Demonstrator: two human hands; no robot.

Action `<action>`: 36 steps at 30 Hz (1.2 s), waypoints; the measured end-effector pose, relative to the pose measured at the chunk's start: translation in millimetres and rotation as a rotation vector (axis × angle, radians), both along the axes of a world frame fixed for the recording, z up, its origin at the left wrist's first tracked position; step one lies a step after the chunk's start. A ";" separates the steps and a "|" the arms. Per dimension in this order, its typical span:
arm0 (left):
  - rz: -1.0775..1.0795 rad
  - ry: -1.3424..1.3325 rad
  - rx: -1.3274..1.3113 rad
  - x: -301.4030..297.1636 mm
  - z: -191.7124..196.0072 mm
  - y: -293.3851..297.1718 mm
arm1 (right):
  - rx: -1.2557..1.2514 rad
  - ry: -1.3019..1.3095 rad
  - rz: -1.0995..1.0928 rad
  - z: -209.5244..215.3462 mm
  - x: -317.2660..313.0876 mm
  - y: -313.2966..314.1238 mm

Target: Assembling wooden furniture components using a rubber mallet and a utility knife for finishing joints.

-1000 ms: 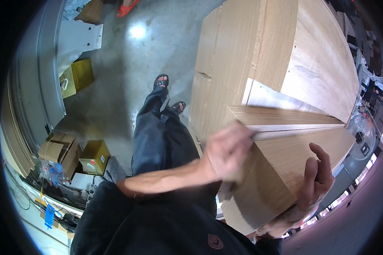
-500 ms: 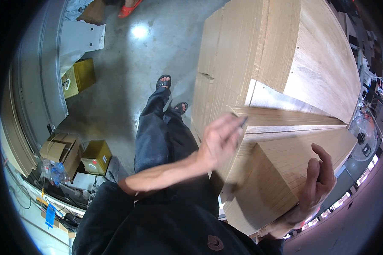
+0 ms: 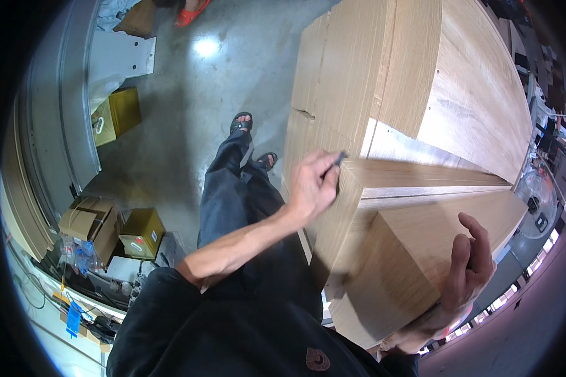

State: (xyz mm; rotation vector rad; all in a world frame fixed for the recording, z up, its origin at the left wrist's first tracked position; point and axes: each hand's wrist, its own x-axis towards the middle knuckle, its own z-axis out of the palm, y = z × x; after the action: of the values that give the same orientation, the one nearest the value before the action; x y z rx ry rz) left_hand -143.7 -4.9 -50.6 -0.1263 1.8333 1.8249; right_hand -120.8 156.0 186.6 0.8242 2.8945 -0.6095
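My left hand is closed in a pinch on a small, thin dark piece, whose kind I cannot make out. It is at the near-left corner of a stack of wood-grain panels, by their edges. To the right, my right hand holds nothing, its thumb and fingers apart and pointing up. That hand is beside a thick wood-grain block of boards, its wrist near the block's right edge. Part of the right forearm is hidden behind the block.
Taller stacks of panels rise ahead, with a pale board on the right. A fan stands beyond the stacks. Yellow containers and an opened cardboard box are on the left. Another person's red shoe shows far ahead.
My left hand has moved a little left and toward the panels' corner, with the small dark piece in its fingers. My right hand has barely moved.
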 end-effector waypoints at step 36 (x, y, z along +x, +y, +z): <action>-0.638 0.145 0.143 -64.8 -32.2 -26.1 | 0.047 -0.081 -0.068 3.6 -3.6 -4.1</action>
State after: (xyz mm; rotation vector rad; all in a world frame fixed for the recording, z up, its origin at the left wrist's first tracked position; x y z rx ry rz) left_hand -208.5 -31.0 -82.9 0.5908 1.5753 1.5167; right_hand -124.4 151.9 190.3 0.9346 2.8282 -0.5025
